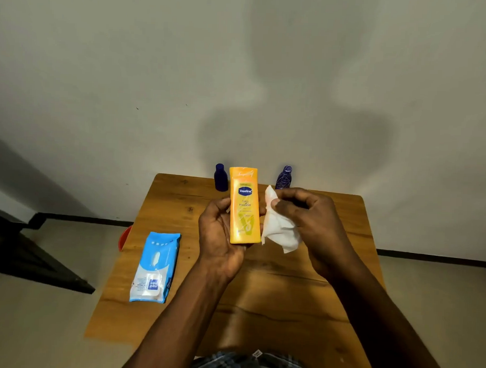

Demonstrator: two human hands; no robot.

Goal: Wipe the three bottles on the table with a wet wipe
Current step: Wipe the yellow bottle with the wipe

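Note:
My left hand holds a yellow lotion bottle above the wooden table, label facing me, its lower end in my palm. My right hand pinches a crumpled white wet wipe right beside the bottle's right edge. At the table's far edge stand two more bottles: a plain dark blue bottle to the left and a patterned purple bottle to the right, partly hidden behind my right fingers.
A blue and white pack of wet wipes lies flat at the table's left side. A red object peeks out beyond the table's left edge. The wall stands just behind the table. A dark piece of furniture is on the floor at left.

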